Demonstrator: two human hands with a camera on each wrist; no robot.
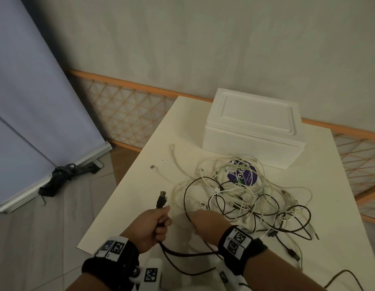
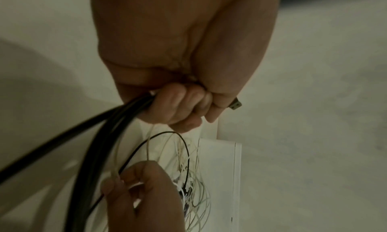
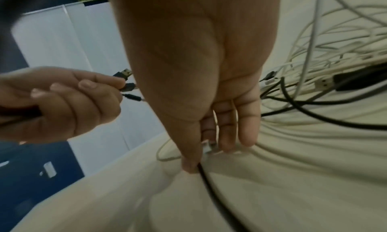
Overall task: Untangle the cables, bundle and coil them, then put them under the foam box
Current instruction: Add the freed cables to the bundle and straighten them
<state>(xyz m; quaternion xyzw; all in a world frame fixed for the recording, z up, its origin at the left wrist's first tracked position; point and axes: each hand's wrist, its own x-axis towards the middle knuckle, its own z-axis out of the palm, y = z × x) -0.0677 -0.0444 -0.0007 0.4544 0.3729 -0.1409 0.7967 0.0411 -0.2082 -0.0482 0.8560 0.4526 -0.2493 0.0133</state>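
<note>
My left hand (image 1: pixel 150 224) is fisted round a gathered bunch of black cables (image 2: pixel 92 136); their plug ends (image 1: pixel 161 199) stand up out of the top of the fist and the strands trail down off the near table edge. I judge these black leads light, limp and somewhat springy, best taken just behind the plugs, where the moulded ends stop them slipping through.

My right hand (image 1: pixel 205 222) is low on the table (image 1: pixel 140 185) at the near edge of the tangle (image 1: pixel 245 198). Its fingers are nearly straight, and thumb and forefinger pinch a white connector (image 3: pixel 207 147), with a black strand running beside the thumb. The thin white cables look soft and prone to snagging, so I would draw them out by the connector, slowly.

The tangle of white and black cables lies mid-table over a purple round label (image 1: pixel 243 173), just in front of the foam box (image 1: pixel 253 127), which sits closed at the far side. Nothing is under the box yet, as far as I can see.
</note>
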